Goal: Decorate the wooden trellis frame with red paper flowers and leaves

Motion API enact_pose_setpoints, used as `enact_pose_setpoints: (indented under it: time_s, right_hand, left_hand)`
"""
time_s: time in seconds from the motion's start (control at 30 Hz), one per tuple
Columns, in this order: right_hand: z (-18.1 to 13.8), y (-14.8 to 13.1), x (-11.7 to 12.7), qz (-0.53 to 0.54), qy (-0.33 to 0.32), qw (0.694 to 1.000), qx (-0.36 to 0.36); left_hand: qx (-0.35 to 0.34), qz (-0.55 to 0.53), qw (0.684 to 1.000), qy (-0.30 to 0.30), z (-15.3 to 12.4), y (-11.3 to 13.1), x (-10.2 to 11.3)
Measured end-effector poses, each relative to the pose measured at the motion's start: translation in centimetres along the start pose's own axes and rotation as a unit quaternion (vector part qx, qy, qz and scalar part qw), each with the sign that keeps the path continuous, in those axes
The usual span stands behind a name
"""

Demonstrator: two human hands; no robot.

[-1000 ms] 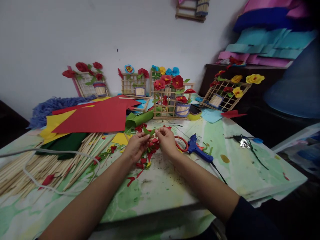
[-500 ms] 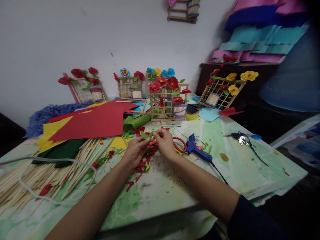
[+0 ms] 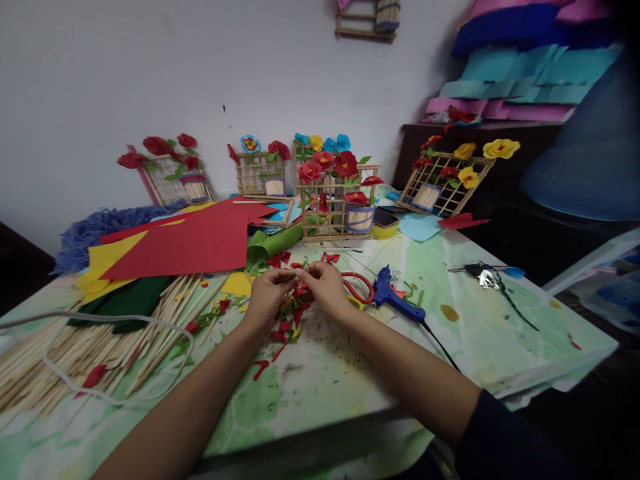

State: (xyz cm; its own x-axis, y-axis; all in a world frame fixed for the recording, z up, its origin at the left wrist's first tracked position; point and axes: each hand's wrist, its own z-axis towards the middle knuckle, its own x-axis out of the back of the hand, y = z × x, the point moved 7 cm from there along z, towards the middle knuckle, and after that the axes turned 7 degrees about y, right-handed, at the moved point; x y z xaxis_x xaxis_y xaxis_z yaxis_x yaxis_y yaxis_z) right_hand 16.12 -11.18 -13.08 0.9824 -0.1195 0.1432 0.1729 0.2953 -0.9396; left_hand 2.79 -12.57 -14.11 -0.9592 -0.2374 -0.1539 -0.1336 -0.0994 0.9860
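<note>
The left hand (image 3: pixel 267 297) has thumb and fingers pinched on a small green paper piece (image 3: pixel 287 274), mostly hidden between the two hands; the right hand (image 3: pixel 326 287) meets it, its fingertips closed on the piece's near end. Just below lie red and green paper scraps (image 3: pixel 299 315). Beside the right wrist are a red loop-shaped handle (image 3: pixel 369 288) and a blue plastic glue gun (image 3: pixel 397 299). Beyond the hands, a rolled green sheet (image 3: pixel 275 247) lies left of an upright wooden-stick lattice (image 3: pixel 325 237) bearing red paper flowers (image 3: pixel 346 164).
</note>
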Motion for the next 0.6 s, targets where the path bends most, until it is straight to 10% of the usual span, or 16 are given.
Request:
enact_pose_setpoints:
  time_s: [0.6]
  right_hand:
    - [0.43,0.44,0.37,0.120,0.020,0.992,-0.031]
  left_hand:
    - [0.044,-0.059,0.997,-0.003,0.17,-0.96,-0.08]
